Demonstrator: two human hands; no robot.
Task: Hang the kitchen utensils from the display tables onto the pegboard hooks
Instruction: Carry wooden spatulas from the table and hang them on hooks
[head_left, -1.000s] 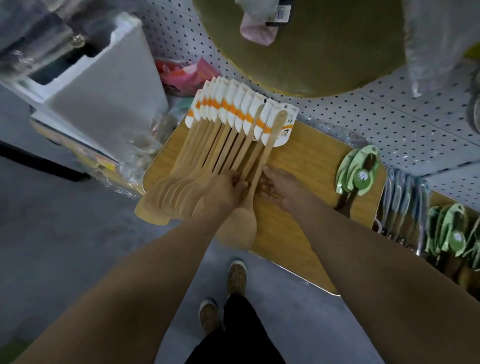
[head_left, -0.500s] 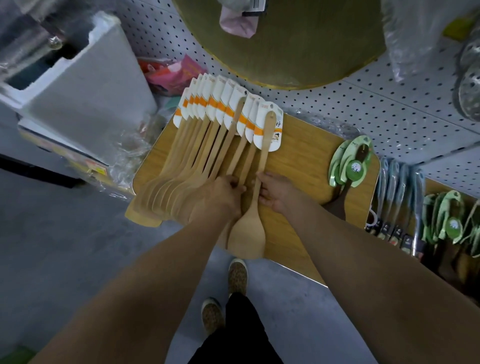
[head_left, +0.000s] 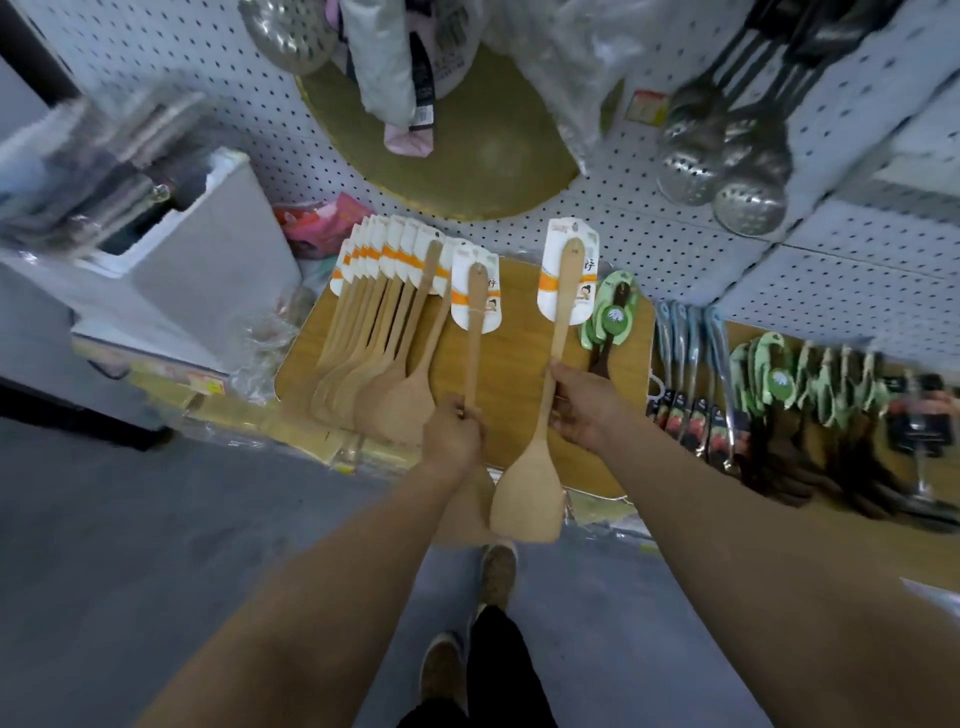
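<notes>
1. Grip first: the left hand (head_left: 452, 434) is curled round the lower handle of one wooden spatula (head_left: 475, 332). The right hand (head_left: 582, 410) is wrapped round the handle of a second wooden spatula (head_left: 525, 499), about halfway down.
2. Both spatulas are held up over the display table (head_left: 514, 374), carded ends pointing at the pegboard (head_left: 649, 244). They're clearly apart from each other. The right one's blade hangs out past the table's near edge. The left one's blade is hidden behind the hand.
3. Versus half a second ago: both hands were down on the fanned spatulas, the right one on the last handle, which lay flat. Now each hand has one spatula lifted clear of the bunch.
4. The row of spatulas (head_left: 384, 364) is still lying on the left half of the table, cards toward the far edge and blades by the near-left corner. It's two short now.
5. Nothing from the pair is on a hook yet.
6. Other stuff: green-carded utensils (head_left: 610, 322) sit at the table's far-right corner, and metal skimmers (head_left: 748, 197) hang on the pegboard above right.
</notes>
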